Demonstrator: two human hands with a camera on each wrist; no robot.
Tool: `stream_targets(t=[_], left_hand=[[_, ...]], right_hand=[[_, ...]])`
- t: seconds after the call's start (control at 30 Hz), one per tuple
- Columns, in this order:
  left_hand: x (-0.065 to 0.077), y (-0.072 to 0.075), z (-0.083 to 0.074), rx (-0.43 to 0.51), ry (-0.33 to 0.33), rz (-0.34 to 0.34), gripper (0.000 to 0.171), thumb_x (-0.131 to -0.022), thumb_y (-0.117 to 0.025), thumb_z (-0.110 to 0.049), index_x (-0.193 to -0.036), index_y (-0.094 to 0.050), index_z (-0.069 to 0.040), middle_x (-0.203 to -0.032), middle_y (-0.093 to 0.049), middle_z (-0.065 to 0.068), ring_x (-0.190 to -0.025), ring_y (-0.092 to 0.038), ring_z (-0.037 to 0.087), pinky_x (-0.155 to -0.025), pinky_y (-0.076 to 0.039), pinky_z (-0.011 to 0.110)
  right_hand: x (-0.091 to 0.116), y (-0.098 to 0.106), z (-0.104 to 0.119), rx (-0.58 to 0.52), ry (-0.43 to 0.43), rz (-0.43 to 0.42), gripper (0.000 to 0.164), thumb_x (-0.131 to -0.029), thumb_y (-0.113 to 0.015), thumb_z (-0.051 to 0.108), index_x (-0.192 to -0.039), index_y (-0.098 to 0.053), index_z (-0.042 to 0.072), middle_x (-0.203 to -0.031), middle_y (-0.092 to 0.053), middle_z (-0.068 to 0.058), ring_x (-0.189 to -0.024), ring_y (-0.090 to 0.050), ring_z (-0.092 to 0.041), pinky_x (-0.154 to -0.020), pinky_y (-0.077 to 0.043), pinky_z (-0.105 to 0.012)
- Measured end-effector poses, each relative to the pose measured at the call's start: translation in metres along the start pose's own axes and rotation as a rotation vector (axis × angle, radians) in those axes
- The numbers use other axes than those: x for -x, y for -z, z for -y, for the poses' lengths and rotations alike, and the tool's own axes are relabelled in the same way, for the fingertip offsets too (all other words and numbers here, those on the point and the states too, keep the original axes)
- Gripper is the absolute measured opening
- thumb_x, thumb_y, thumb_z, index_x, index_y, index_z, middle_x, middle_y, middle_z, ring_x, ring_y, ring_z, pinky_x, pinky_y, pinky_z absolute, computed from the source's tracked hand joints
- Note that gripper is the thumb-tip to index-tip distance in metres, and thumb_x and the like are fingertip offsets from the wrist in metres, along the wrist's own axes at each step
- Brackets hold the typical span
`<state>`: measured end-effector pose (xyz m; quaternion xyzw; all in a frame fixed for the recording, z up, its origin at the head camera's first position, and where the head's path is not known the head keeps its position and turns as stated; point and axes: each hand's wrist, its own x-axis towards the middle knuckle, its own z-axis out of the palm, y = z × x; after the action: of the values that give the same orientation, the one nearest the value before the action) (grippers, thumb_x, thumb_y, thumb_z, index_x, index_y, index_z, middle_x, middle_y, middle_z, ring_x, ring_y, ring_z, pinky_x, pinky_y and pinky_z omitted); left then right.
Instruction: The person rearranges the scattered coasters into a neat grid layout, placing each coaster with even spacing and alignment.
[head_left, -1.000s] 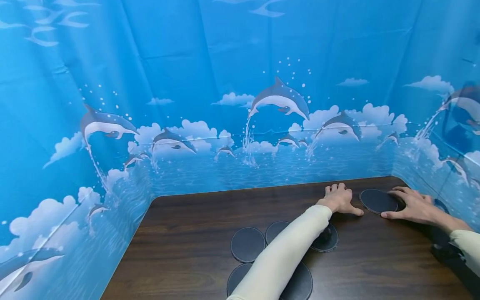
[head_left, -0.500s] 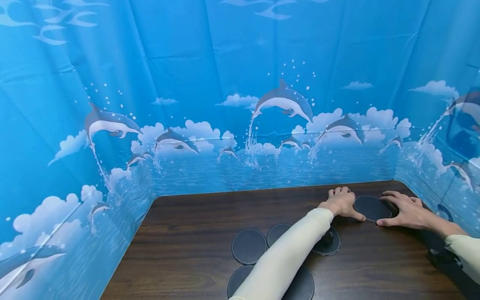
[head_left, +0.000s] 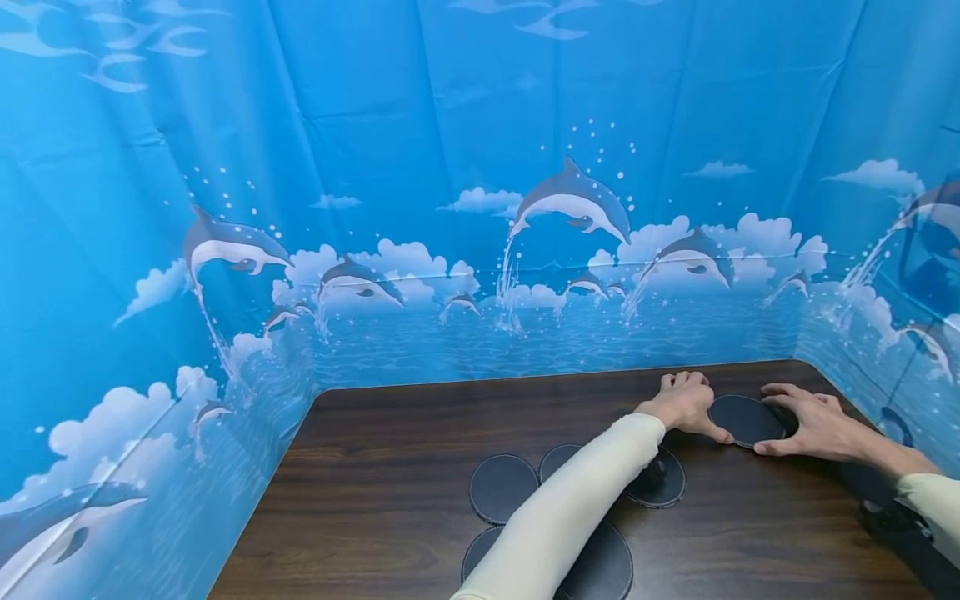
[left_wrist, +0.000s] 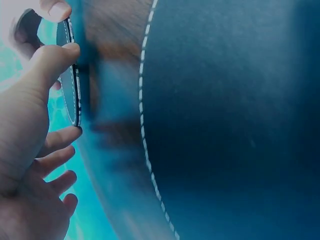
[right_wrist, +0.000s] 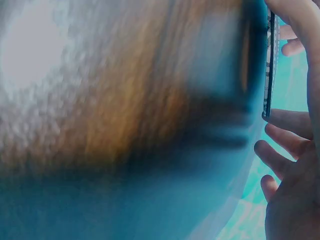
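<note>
A round black coaster [head_left: 746, 421] with pale edge stitching lies level between both hands at the table's far right. My left hand [head_left: 684, 407] grips it from the left, thumb on the near rim and index fingertip at the far rim, as the left wrist view shows of the coaster [left_wrist: 70, 75]. On the opposite side my right hand [head_left: 817, 421] holds the same rim between thumb and index finger, its other fingers spread in the right wrist view. Whether the coaster touches the wood or hovers just above it, I cannot tell.
More black coasters, such as the left one [head_left: 504, 489], lie grouped nearer on the brown wooden table [head_left: 360, 467], partly covered by the left sleeve [head_left: 570, 508]. A small black object sits on the right coaster [head_left: 663, 487]. Blue dolphin-print cloth [head_left: 450, 167] surrounds the table.
The right hand has brought the coaster leftward to the left hand, which now grips it too. Over the last half second both hands stay nearly still; the view shifts slightly.
</note>
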<state>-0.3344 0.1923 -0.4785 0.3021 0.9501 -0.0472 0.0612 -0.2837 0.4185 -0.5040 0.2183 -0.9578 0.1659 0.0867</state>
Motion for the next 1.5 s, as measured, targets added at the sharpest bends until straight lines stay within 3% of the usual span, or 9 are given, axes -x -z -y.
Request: stream_targets(t=[0.17, 0.37, 0.57, 0.77, 1.03, 1.2, 1.5], left_hand=[[0.013, 0.001, 0.005, 0.029, -0.027, -0.009, 0.053, -0.083, -0.063, -0.077, -0.12, -0.068, -0.039, -0.15, -0.033, -0.021, -0.137, -0.027, 0.005, -0.111, -0.021, 0.032], [0.039, 0.009, 0.014, 0.052, -0.096, -0.085, 0.054, -0.08, -0.066, -0.078, -0.114, -0.069, -0.036, -0.152, -0.033, -0.018, -0.14, -0.027, 0.007, -0.111, -0.023, 0.033], [0.078, 0.019, 0.023, 0.033, -0.14, -0.161, 0.063, -0.078, -0.064, -0.081, -0.118, -0.069, -0.033, -0.154, -0.034, -0.015, -0.142, -0.026, 0.008, -0.114, -0.022, 0.034], [0.119, 0.029, 0.04, 0.074, -0.148, -0.247, 0.069, -0.076, -0.066, -0.081, -0.121, -0.069, -0.028, -0.153, -0.037, -0.012, -0.141, -0.03, 0.009, -0.114, -0.022, 0.034], [0.166, 0.037, 0.059, 0.103, -0.199, -0.269, 0.062, -0.08, -0.072, -0.072, -0.12, -0.071, -0.026, -0.153, -0.038, -0.009, -0.143, -0.025, 0.009, -0.116, -0.02, 0.038], [0.194, 0.028, 0.056, 0.075, -0.214, -0.262, 0.059, -0.08, -0.072, -0.071, -0.119, -0.071, -0.027, -0.153, -0.038, -0.008, -0.143, -0.026, 0.009, -0.115, -0.022, 0.039], [0.241, -0.009, 0.039, -0.024, -0.178, -0.165, 0.05, -0.077, -0.07, -0.077, -0.101, -0.073, -0.032, -0.15, -0.04, -0.009, -0.138, -0.031, 0.011, -0.108, -0.03, 0.038]], right_hand=[[0.008, 0.0, 0.011, -0.027, 0.022, -0.02, 0.081, -0.073, -0.089, 0.046, -0.126, -0.063, -0.01, -0.137, -0.045, -0.031, -0.116, -0.044, -0.054, -0.084, -0.026, -0.067], [0.017, 0.002, 0.029, -0.037, 0.09, -0.091, 0.078, -0.069, -0.092, 0.041, -0.123, -0.065, -0.008, -0.137, -0.045, -0.028, -0.113, -0.047, -0.051, -0.085, -0.024, -0.068], [0.022, 0.011, 0.056, -0.022, 0.168, -0.157, 0.081, -0.063, -0.095, 0.041, -0.122, -0.066, -0.006, -0.137, -0.047, -0.025, -0.112, -0.05, -0.048, -0.086, -0.024, -0.071], [0.02, 0.023, 0.092, -0.076, 0.191, -0.144, 0.081, -0.065, -0.094, 0.042, -0.125, -0.066, -0.004, -0.139, -0.049, -0.022, -0.117, -0.049, -0.047, -0.088, -0.026, -0.072], [0.021, 0.034, 0.128, -0.127, 0.259, -0.108, 0.082, -0.065, -0.094, 0.044, -0.128, -0.066, 0.001, -0.142, -0.049, -0.016, -0.123, -0.048, -0.044, -0.092, -0.024, -0.069], [0.037, 0.021, 0.144, -0.12, 0.27, -0.101, 0.081, -0.064, -0.094, 0.049, -0.126, -0.068, 0.003, -0.142, -0.05, -0.013, -0.122, -0.049, -0.04, -0.092, -0.027, -0.066], [0.077, -0.016, 0.177, -0.083, 0.252, -0.06, 0.08, -0.066, -0.087, 0.067, -0.119, -0.073, 0.009, -0.14, -0.054, -0.007, -0.118, -0.054, -0.032, -0.091, -0.032, -0.054]])
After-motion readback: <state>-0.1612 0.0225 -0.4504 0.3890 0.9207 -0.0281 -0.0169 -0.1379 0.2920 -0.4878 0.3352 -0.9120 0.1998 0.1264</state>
